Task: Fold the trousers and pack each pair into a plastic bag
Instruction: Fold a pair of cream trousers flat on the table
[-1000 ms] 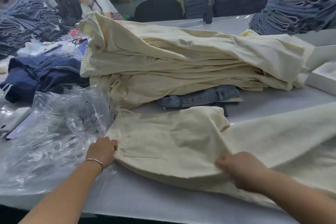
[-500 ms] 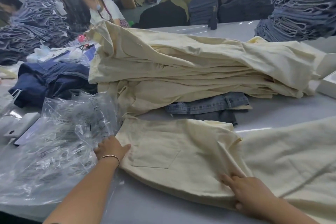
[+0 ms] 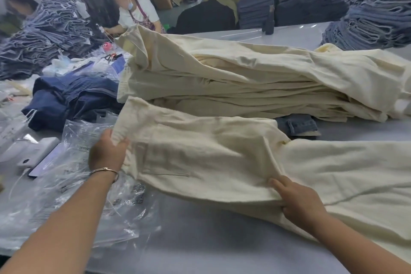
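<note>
Both hands (image 3: 107, 153) — apparently gripping — trousers (image 3: 200, 158).

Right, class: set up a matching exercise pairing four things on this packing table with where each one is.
Things:
1. left hand
2. right hand
3. plastic bags
4. jeans

Places:
A. under the cream stack
B. gripping the waist end of the cream trousers
C. gripping the trousers' near edge
D. flat on the table, left of the trousers

Pairs: 1-B, 2-C, 3-D, 4-A

Head-worn view, forward and down
</note>
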Demonstrator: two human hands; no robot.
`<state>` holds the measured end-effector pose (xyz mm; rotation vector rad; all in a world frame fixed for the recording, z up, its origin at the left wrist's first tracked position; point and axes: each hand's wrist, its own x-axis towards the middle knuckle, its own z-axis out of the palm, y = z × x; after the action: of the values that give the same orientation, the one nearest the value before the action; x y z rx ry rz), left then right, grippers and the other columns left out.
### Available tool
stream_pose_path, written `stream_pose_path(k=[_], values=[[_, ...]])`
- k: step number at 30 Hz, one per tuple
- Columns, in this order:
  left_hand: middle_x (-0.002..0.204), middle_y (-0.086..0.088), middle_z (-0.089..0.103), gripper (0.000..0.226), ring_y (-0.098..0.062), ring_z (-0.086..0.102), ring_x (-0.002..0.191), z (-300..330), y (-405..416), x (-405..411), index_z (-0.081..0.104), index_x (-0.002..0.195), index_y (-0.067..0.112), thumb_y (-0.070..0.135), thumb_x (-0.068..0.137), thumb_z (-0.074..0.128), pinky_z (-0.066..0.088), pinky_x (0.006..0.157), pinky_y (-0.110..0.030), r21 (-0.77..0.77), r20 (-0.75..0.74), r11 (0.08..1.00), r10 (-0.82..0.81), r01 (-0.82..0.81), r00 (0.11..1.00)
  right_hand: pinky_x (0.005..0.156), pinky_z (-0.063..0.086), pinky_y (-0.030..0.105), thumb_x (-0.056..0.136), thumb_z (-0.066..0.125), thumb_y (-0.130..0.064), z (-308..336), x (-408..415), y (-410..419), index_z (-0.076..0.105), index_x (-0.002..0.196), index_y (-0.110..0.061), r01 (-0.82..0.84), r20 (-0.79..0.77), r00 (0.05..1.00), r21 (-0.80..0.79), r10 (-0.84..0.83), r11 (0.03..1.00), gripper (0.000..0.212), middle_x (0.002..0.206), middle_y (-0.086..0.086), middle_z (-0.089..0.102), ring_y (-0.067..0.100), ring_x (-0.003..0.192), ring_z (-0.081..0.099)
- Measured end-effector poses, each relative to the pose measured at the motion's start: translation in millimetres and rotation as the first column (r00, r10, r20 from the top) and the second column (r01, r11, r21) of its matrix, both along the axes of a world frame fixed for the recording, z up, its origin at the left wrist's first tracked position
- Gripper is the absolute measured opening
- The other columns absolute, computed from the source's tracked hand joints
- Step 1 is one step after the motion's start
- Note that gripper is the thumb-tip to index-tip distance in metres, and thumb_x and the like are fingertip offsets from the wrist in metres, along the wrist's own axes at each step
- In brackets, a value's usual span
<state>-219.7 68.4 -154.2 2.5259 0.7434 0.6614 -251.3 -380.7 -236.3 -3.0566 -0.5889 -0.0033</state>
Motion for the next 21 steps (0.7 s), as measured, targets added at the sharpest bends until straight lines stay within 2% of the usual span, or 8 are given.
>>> stream_pose_path(k=[3,5,9,11,14,16,18,21], values=[[0.114,-0.025,0.055,0.042,-0.04,0.05,0.104,-16.1,6.3,-8.2,0.054,0.112,0.009,0.034,0.083,0.069,0.046,0.08,-0.046,0.156,-0.326,0.985,0.12,-0.072,0.938,0.043,0.047,0.032,0.025,0.083,-0.025,-0.5,-7.0,9.5,0.069,0.088,-0.014,-0.057,0.07,0.996,-0.079,0.062,0.995,0.065,0.082,0.005,0.062,0.026,0.059,0.061],[0.125,-0.022,0.048,0.05,-0.038,0.04,0.116,-28.8,-9.5,-9.3,0.05,0.12,0.01,0.029,0.079,0.07,0.042,0.09,-0.047,0.24,-0.419,0.971,0.116,-0.014,0.9,0.041,0.047,0.035,0.014,0.081,-0.031,-6.7,-11.2,8.7,0.069,0.079,-0.01,0.05,0.06,0.997,-0.058,-0.047,0.997,0.069,0.069,0.006,0.059,0.027,0.053,0.059],[0.128,-0.016,0.053,0.045,-0.035,0.043,0.119,-51.3,-88.9,1.6,0.056,0.125,0.007,0.023,0.084,0.06,0.037,0.098,-0.042,0.206,-0.32,0.881,-0.35,0.426,0.88,0.041,0.044,0.034,0.018,0.075,-0.038,-9.6,-10.4,-5.8,0.064,0.069,-0.012,0.157,0.006,0.988,-0.072,-0.157,0.985,0.058,0.066,0.006,0.058,0.028,0.053,0.057],[0.116,-0.01,0.059,0.032,-0.03,0.051,0.112,-58.9,-144.9,3.5,0.062,0.115,0.006,0.02,0.087,0.06,0.037,0.097,-0.034,0.098,-0.25,0.73,-0.64,0.676,0.727,0.04,0.044,0.032,0.024,0.072,-0.04,-10.8,-11.0,-13.9,0.063,0.067,-0.017,0.113,-0.017,0.993,-0.096,-0.116,0.989,0.05,0.069,0.004,0.058,0.025,0.056,0.058],[0.1,0.001,0.058,0.017,-0.018,0.053,0.098,-65.5,-227.7,3.0,0.062,0.102,0.016,0.025,0.088,0.058,0.041,0.085,-0.026,0.027,-0.202,0.471,-0.861,0.882,0.466,0.041,0.042,0.021,0.028,0.078,-0.042,-10.2,-14.1,-25.0,0.065,0.066,-0.025,0.028,-0.035,0.999,-0.098,-0.032,0.995,0.043,0.071,-0.004,0.06,0.017,0.056,0.059],[0.096,0.004,0.057,0.017,-0.016,0.052,0.094,-67.4,-277.9,3.4,0.059,0.1,0.019,0.031,0.089,0.054,0.04,0.079,-0.025,0.021,-0.215,0.334,-0.919,0.942,0.33,0.049,0.045,0.019,0.04,0.081,-0.048,-9.0,-16.6,-38.0,0.069,0.072,-0.029,0.026,-0.017,0.999,-0.094,-0.027,0.995,0.039,0.074,-0.007,0.062,0.014,0.061,0.06],[0.098,0.006,0.056,0.019,-0.014,0.051,0.097,-67.2,-321.4,4.6,0.057,0.103,0.022,0.036,0.09,0.052,0.037,0.079,-0.023,0.014,-0.273,0.247,-0.931,0.969,0.241,0.076,0.051,0.027,0.064,0.071,-0.058,-9.8,-20.2,-61.2,0.07,0.104,-0.031,0.108,-0.022,0.994,-0.1,-0.11,0.989,0.048,0.099,-0.003,0.066,0.018,0.089,0.064],[0.114,0.005,0.055,0.032,-0.015,0.048,0.111,-71.8,-372.0,10.5,0.053,0.119,0.025,0.041,0.092,0.052,0.039,0.09,-0.027,-0.031,-0.414,0.212,-0.892,0.977,0.181,0.109,0.025,0.036,0.09,0.038,-0.066,-11.3,-24.4,-114.6,0.038,0.144,-0.025,0.323,-0.124,0.936,-0.06,-0.329,0.944,0.068,0.144,0.0,0.04,0.02,0.133,0.037]])
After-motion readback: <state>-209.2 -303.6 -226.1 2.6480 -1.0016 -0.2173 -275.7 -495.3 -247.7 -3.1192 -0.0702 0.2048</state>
